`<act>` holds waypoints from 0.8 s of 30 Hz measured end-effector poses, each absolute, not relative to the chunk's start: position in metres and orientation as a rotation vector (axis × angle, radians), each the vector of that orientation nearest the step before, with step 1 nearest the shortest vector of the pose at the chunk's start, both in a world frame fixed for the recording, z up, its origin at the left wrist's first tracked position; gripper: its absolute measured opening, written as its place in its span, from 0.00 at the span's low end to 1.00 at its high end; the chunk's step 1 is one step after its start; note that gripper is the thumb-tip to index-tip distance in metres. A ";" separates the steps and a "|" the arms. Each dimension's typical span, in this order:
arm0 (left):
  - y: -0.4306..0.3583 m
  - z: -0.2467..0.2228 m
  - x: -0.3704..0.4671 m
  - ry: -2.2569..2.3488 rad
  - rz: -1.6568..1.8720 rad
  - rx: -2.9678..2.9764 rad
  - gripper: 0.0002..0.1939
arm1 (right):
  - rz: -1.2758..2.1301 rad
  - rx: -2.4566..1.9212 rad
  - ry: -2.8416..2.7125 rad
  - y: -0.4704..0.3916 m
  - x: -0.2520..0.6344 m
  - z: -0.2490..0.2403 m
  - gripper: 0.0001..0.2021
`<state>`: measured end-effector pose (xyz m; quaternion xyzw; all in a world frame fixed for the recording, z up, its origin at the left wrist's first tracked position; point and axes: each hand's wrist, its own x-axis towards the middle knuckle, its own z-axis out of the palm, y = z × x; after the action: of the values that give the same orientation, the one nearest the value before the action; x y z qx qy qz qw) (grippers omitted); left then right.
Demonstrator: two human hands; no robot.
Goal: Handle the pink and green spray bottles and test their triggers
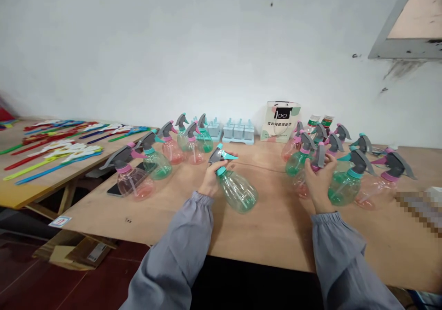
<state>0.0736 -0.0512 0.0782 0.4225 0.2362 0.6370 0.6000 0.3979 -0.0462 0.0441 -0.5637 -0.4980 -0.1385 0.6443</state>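
In the middle of the table, my left hand (209, 179) is closed round the neck of a green spray bottle (239, 191) with a grey and turquoise trigger head. The bottle is tilted, its base toward the right. My right hand (321, 181) grips the head of a pink spray bottle (301, 185) within the right-hand group; my fingers partly cover it. Close beside that hand stand another green spray bottle (341, 189) and a pink spray bottle (376, 192). More pink and green bottles stand behind, overlapping one another.
Several spray bottles (157, 165) form a group at the left, near a dark phone (113, 190). Pale blue ice-pop moulds (238, 130) and a printed paper bag (280, 121) stand by the wall. Colourful flower-topped sticks (58, 155) cover the left table.
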 end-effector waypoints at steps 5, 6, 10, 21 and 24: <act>-0.051 0.081 0.071 0.508 1.449 0.973 0.16 | -0.121 -1.256 -1.182 -0.055 0.367 0.046 0.24; -0.051 0.081 0.070 0.497 1.449 0.970 0.15 | -0.090 -1.241 -1.224 -0.058 0.358 0.046 0.23; -0.051 0.081 0.069 0.470 1.480 1.009 0.10 | -0.037 -1.181 -1.355 -0.066 0.329 0.046 0.18; -0.049 0.077 0.066 0.484 1.423 0.992 0.10 | 0.072 -1.232 -1.374 -0.060 0.323 0.033 0.12; -0.048 0.077 0.065 0.475 1.422 0.980 0.11 | 0.161 -1.267 -1.368 -0.058 0.318 0.026 0.16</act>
<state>0.0649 -0.0479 0.0767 0.4269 0.2069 0.6197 0.6252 0.3185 -0.0582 0.0264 -0.5449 -0.5885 0.0692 0.5932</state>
